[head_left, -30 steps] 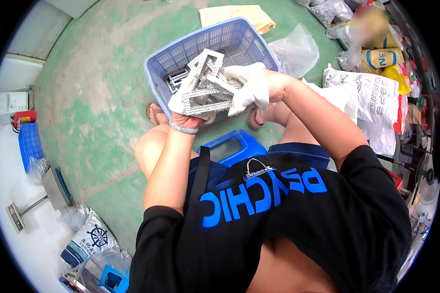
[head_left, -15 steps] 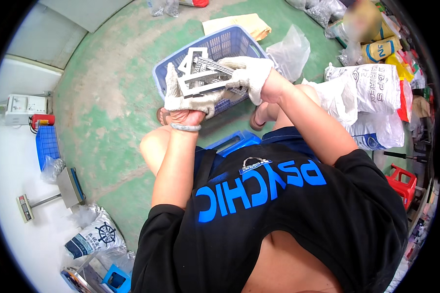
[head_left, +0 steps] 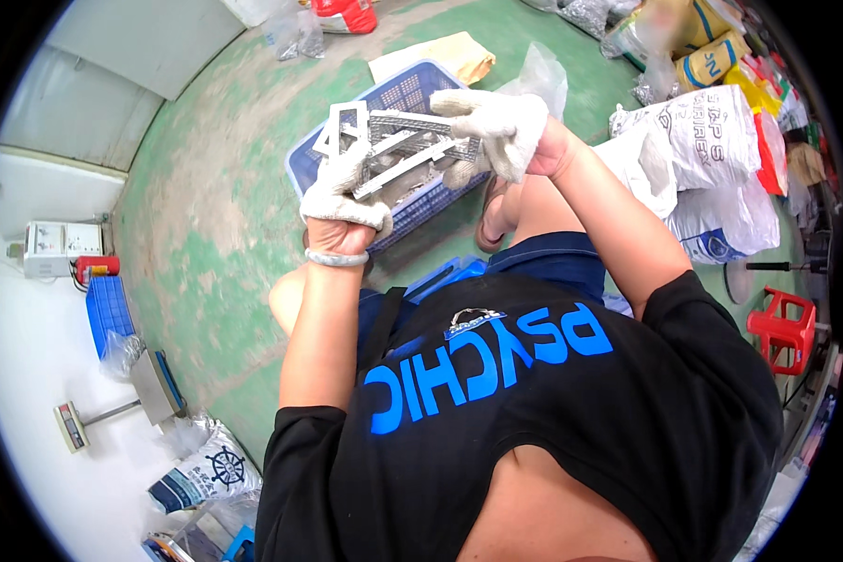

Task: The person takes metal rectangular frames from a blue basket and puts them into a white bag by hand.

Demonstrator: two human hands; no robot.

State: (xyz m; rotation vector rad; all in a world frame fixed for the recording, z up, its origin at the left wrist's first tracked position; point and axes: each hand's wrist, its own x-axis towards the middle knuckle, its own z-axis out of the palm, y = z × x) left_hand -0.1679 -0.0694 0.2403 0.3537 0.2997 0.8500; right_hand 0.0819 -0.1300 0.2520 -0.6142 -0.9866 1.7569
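A loose bundle of pale grey rectangular frames [head_left: 403, 167] lies between my hands, above a blue perforated plastic basket [head_left: 405, 225]. My left hand [head_left: 339, 195], in a white knitted glove, is closed round the frames' left end. One frame stands up beyond its fingers. On the right, my right hand [head_left: 508, 131], gloved too, brackets the other end, with some fingers above the frames and others below. The basket's contents are mostly hidden by the frames and gloves.
Beyond the basket lies a tan sheet or sack [head_left: 440, 56], beside a clear plastic bag [head_left: 543, 80]. White printed sacks [head_left: 693, 140] are piled at the right, near a red stool [head_left: 782, 330]. A platform scale [head_left: 155, 389] stands at the left wall.
The frames have tilted, and my right hand's fingers have spread wider around their right end. Both hands still hold the bundle over the basket. The whole view has shifted slightly.
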